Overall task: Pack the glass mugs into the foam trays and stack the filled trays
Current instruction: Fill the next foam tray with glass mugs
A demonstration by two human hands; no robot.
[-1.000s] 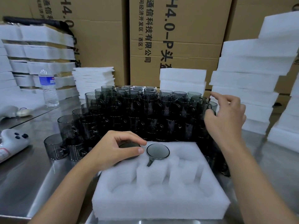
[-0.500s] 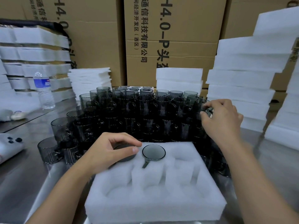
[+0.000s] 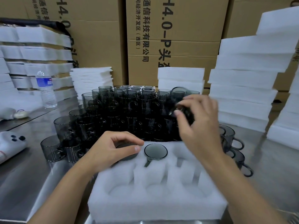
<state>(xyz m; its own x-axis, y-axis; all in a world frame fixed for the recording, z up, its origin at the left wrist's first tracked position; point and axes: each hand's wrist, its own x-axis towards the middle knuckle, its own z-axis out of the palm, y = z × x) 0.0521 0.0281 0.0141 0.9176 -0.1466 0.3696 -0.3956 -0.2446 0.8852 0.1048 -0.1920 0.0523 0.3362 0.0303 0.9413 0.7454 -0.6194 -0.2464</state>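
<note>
Sitting rim-up in the back row of the foam tray (image 3: pixel 155 206), the seated mug (image 3: pixel 155 151) is showing a thin circular rim, smoked-grey translucent glass and a slim handle that is pointing toward the viewer along a slot cut in the foam. Just to its left, in the back left cavity, the corner mug (image 3: pixel 129 155) is lying mostly hidden beneath the left hand (image 3: pixel 111 149), whose thumb and forefinger are curling round its rim and grasping it. The tray is rectangular, white, soft and grainy, and its rounded front cavities are showing bare foam floors.

Above the tray's far right corner, the right hand (image 3: pixel 199 125) is pinching the lifted mug (image 3: pixel 178 97) between thumb and curled fingers and is holding it tilted over the mug cluster (image 3: pixel 121 113); both are appearing blurred. The cluster is standing upright and densely packed just behind the tray on the brushed steel table (image 3: pixel 24 183), and a few loose mugs (image 3: pixel 233 143) are standing at the tray's right.

Further out, thick foam blocks (image 3: pixel 249 81) are rising in a staggered stack at right, and thin foam sheets (image 3: pixel 92 80) are lying piled at back left near a clear water bottle (image 3: pixel 46 89) with a blue label. Printed cardboard cartons (image 3: pixel 169 38) are forming the backdrop.
</note>
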